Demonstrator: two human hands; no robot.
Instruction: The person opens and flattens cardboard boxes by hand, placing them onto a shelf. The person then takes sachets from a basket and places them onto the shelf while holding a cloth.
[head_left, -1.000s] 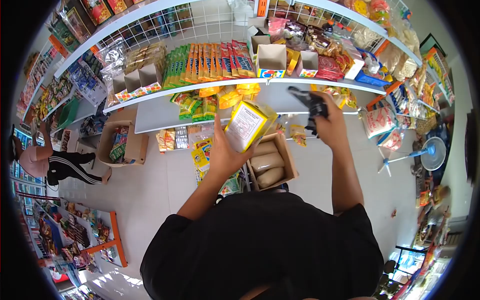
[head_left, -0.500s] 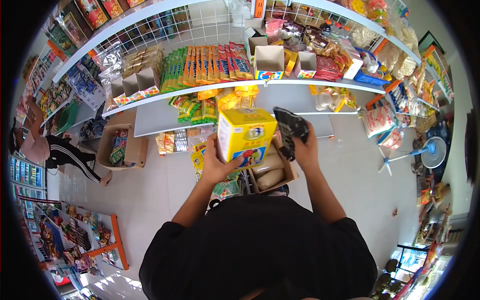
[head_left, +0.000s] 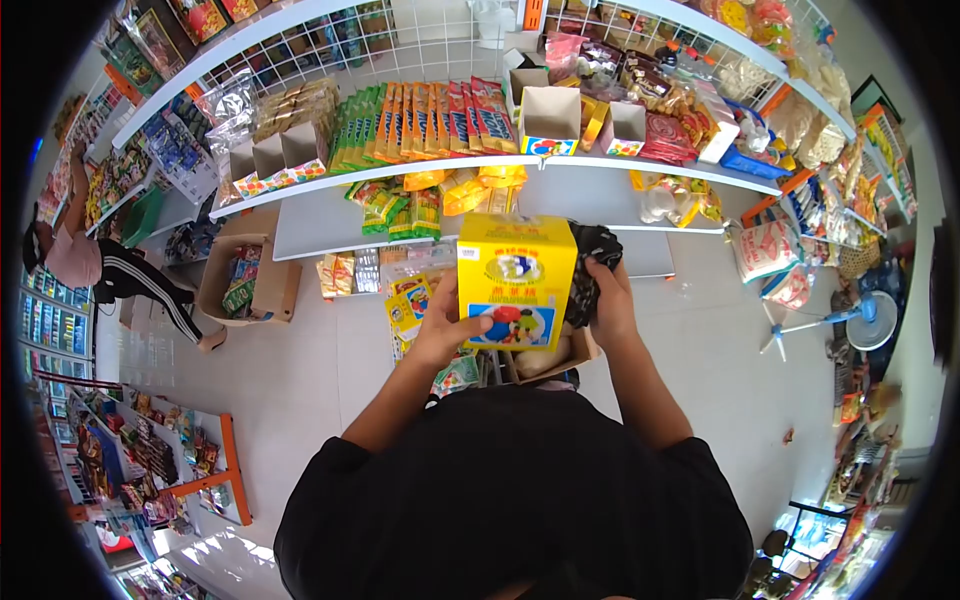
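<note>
Yellow printed cardboard box [head_left: 515, 284] at frame centre, gripped by the left hand [head_left: 441, 325]; the right hand [head_left: 612, 302] clutches a crumpled black patterned cloth [head_left: 592, 262], apparently pressed against its side.

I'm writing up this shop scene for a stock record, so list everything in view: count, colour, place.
Yellow box: one, yellow, in left hand
Dark cloth: one, black, beside it
Sachets: many, green, orange, red, upper shelf
Open boxes: several, white inside, upper shelf
Small packets: several, green and yellow, lower shelf
Shelves: several, pale grey, ahead
Cartons: two, brown, on floor
Sack: one, white with red, right
Fan: one, blue, right
Other goods: uncountable, mixed colours, around the edges
Other person: one, pink top, far left
Black shirt: one
Left hand, right hand: both bare, centre
</note>
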